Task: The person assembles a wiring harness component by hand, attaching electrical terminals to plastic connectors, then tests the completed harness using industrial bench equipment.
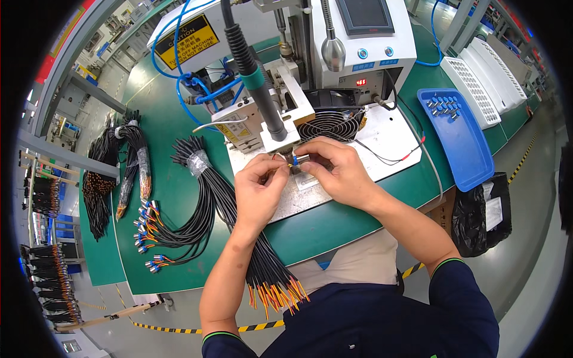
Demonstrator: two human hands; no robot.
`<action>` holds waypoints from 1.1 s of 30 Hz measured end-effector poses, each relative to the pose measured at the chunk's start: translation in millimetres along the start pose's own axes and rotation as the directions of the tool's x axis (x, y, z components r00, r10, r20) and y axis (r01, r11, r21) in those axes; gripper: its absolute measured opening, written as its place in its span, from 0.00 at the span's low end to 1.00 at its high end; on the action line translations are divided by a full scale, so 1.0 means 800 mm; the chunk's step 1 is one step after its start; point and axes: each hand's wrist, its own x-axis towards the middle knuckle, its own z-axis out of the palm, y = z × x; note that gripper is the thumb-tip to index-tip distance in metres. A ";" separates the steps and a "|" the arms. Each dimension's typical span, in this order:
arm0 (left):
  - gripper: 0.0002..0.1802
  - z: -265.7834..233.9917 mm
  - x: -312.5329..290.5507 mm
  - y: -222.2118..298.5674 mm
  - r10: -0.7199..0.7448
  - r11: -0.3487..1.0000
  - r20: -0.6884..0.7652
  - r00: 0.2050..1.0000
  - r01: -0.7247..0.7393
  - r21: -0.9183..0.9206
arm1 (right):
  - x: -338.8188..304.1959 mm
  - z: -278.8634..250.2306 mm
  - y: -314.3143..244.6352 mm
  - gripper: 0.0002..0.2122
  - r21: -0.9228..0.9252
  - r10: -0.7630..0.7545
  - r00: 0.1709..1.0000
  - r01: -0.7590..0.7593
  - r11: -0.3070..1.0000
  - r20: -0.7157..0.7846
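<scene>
My left hand is pinched closed on the thin coloured wires of a cable. Facing it, my right hand grips a small silver metal connector with a blue part, between thumb and fingers. The wire ends meet the connector under the tip of an upright soldering iron; the exact contact is hidden by fingers. Beside my left forearm lies a thick bundle of black cables, its stripped orange and yellow ends hanging over the table edge. Finished-looking blue and silver connectors cap other cables left of it.
A white machine with a small screen and lit buttons stands behind my hands, beside a black fan. A blue tray with several metal connectors lies right. More black cable bundles lie far left. A black-bagged bin stands below the tray.
</scene>
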 end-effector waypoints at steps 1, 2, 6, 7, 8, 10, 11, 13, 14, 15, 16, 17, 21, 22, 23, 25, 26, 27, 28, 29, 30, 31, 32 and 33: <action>0.07 0.000 0.000 0.001 0.005 1.000 -0.004 1.000 -0.005 0.009 | 0.000 0.000 -0.001 0.12 -0.004 0.000 1.000 0.000 1.000 0.001; 0.07 0.001 -0.001 0.002 0.011 1.000 -0.009 1.000 -0.011 0.019 | 0.000 -0.001 -0.002 0.12 -0.008 0.000 1.000 0.000 1.000 0.003; 0.07 0.001 -0.001 0.000 0.002 1.000 -0.013 1.000 -0.002 0.012 | -0.001 0.001 0.001 0.12 -0.002 -0.009 1.000 0.009 1.000 -0.009; 0.07 0.001 -0.001 0.000 0.006 1.000 -0.012 1.000 -0.006 0.011 | -0.001 0.001 0.001 0.12 -0.004 -0.010 1.000 0.010 1.000 -0.009; 0.07 0.001 -0.001 0.000 0.010 1.000 -0.012 1.000 -0.010 0.010 | -0.001 0.001 0.001 0.11 -0.006 -0.011 1.000 0.010 1.000 -0.010; 0.07 0.002 -0.001 -0.001 0.011 1.000 -0.017 1.000 -0.011 0.002 | -0.001 0.002 0.002 0.11 -0.001 -0.014 1.000 0.014 1.000 -0.014; 0.07 0.002 -0.001 -0.001 0.011 1.000 -0.022 1.000 -0.012 -0.006 | -0.001 0.002 0.002 0.11 0.004 -0.017 1.000 0.017 1.000 -0.018; 0.06 0.002 -0.001 -0.002 0.013 1.000 -0.023 1.000 -0.014 -0.009 | -0.001 0.003 0.002 0.11 -0.001 -0.021 1.000 0.021 1.000 -0.018; 0.06 0.001 -0.001 -0.003 0.015 1.000 -0.023 1.000 -0.016 -0.013 | -0.001 0.003 0.002 0.11 -0.007 -0.024 1.000 0.024 1.000 -0.019; 0.06 0.002 -0.001 -0.004 0.016 1.000 -0.023 1.000 -0.016 -0.014 | -0.001 0.003 0.002 0.11 -0.008 -0.024 1.000 0.024 1.000 -0.019; 0.06 0.003 -0.001 -0.004 0.016 1.000 -0.027 1.000 -0.017 -0.021 | -0.001 0.003 0.002 0.11 -0.008 -0.025 0.999 0.025 1.000 -0.022; 0.06 0.003 -0.001 -0.004 0.017 0.999 -0.030 0.999 -0.018 -0.028 | -0.001 0.003 0.002 0.11 -0.008 -0.027 0.999 0.026 1.000 -0.024; 0.06 0.003 -0.001 -0.005 0.027 0.999 -0.029 0.999 -0.027 -0.026 | -0.001 0.002 0.001 0.11 -0.007 -0.022 0.999 0.022 1.000 -0.025; 0.06 0.003 -0.001 -0.005 0.025 0.999 -0.027 0.999 -0.026 -0.029 | -0.001 0.002 0.001 0.11 -0.005 -0.022 0.999 0.022 1.000 -0.025; 0.06 0.003 -0.001 -0.005 0.024 0.999 -0.025 0.999 -0.025 -0.031 | -0.001 0.002 0.001 0.11 -0.003 -0.023 0.999 0.023 1.000 -0.024; 0.06 0.003 -0.001 -0.005 0.020 0.999 -0.028 0.999 -0.020 -0.032 | -0.001 0.003 0.002 0.11 0.007 -0.025 0.999 0.026 1.000 -0.027; 0.06 0.003 -0.001 -0.005 0.015 0.999 -0.030 0.999 -0.016 -0.033 | -0.001 0.003 0.002 0.11 0.017 -0.028 0.999 0.028 0.999 -0.029; 0.06 0.003 -0.001 -0.004 0.016 0.999 -0.030 0.999 -0.017 -0.033 | -0.001 0.003 0.001 0.11 0.017 -0.028 0.999 0.029 0.999 -0.029; 0.06 0.002 -0.001 -0.004 0.011 1.000 -0.024 1.000 -0.011 -0.020 | -0.001 0.003 0.000 0.11 0.018 -0.025 0.999 0.025 1.000 -0.027; 0.06 0.001 -0.001 -0.003 0.006 1.000 -0.018 1.000 -0.006 -0.008 | -0.001 0.003 0.000 0.11 0.018 -0.021 0.999 0.021 1.000 -0.025; 0.06 0.001 -0.002 -0.003 0.007 1.000 -0.017 1.000 -0.007 -0.009 | -0.001 0.003 0.000 0.11 0.017 -0.021 0.999 0.021 1.000 -0.025; 0.06 0.000 -0.003 -0.003 -0.022 0.997 -0.002 1.000 0.022 -0.069 | -0.001 0.003 0.000 0.11 0.015 -0.019 1.000 0.019 1.000 -0.025; 0.06 0.000 -0.004 -0.003 -0.050 0.990 0.014 0.999 0.052 -0.129 | -0.001 0.002 0.000 0.11 0.013 -0.017 1.000 0.017 1.000 -0.024; 0.06 0.001 -0.004 0.000 -0.049 0.990 0.015 0.999 0.051 -0.130 | -0.001 0.002 0.001 0.11 0.012 -0.018 1.000 0.018 1.000 -0.025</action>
